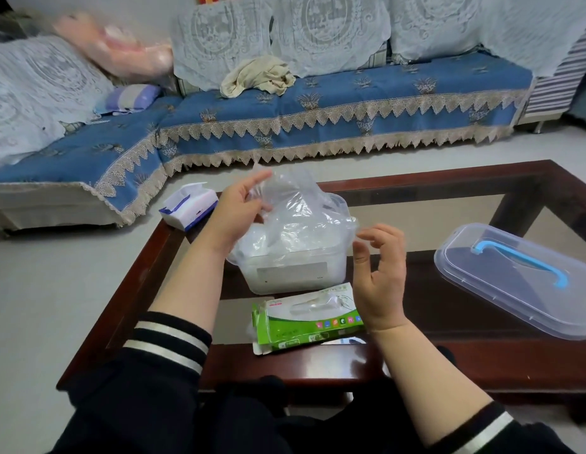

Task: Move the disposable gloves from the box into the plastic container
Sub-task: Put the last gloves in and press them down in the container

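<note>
A dark wooden table [448,185] with a glass top stands near a blue sofa [318,103] draped in white lace. A tissue pack [188,204] sits on the table's far left corner. A beige cloth [257,77] lies crumpled on the sofa.

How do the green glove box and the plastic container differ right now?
The green glove box lies flat, printed cardboard, nearer the person; the plastic container stands upright behind it, translucent white and taller, heaped with clear gloves. The box looks squashed; the container keeps its shape. Both sit on the table.
</note>
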`<state>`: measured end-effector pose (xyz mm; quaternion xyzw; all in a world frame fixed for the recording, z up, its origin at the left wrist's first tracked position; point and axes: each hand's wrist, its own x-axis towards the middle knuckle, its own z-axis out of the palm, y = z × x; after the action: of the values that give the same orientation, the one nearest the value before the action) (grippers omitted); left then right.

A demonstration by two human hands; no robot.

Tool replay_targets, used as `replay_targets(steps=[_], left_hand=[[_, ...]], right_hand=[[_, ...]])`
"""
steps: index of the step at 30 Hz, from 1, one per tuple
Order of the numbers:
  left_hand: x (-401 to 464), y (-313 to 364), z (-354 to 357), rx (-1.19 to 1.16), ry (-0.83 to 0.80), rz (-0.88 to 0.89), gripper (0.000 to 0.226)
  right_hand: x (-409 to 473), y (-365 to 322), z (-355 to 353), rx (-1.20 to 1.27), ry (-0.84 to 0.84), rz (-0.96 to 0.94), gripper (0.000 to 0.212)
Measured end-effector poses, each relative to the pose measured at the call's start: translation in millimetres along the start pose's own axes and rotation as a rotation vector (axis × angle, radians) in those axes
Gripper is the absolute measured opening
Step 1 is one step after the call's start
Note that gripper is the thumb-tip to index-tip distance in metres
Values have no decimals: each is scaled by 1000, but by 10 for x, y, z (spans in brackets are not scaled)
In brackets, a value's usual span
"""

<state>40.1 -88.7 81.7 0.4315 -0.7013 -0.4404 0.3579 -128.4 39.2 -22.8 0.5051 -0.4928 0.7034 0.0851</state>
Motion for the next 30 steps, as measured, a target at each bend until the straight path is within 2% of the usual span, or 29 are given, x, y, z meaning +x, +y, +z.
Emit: replay_targets(steps=[3,5,8,10,12,14,18,21,23,25,27,28,30], left_hand=[[75,-181,67,246,23,-95,66],[133,-294,94,421,-3,-144,69],[206,-394,135,736,-59,-148,63],[222,-414,153,905,-80,-149,60],[234,-444,158,1011,-110,-163,54],[239,-478,150,1098,-136,-176,50],[184,-464,93,1276,-69,-104,45],[81,-482,40,1128,92,-12,39],[-81,-476,81,858,292,200,26],[-380,-438,190,575,363,430,22],[-703,-471,329,459,254,492,31],[-806,-546,390,465,150,444,35],[-899,-726,498,537,-54,233,31]], right_hand=[[-34,-6,50,0,-71,30,14],[-69,-23,74,-24,-176,50,18],[-144,-66,119,-116,-422,131,27],[-199,-55,162,-193,-647,217,36],[-247,-6,204,-249,-860,273,41],[-297,37,245,-286,-1014,319,39],[-394,112,294,-365,-1137,353,43],[-390,153,295,-434,-1208,367,40],[-375,156,290,-470,-1218,360,36],[-365,141,302,-493,-1209,351,33],[-355,119,321,-497,-1182,371,27],[-345,106,330,-500,-1165,380,23],[-340,94,334,-541,-1164,350,20]])
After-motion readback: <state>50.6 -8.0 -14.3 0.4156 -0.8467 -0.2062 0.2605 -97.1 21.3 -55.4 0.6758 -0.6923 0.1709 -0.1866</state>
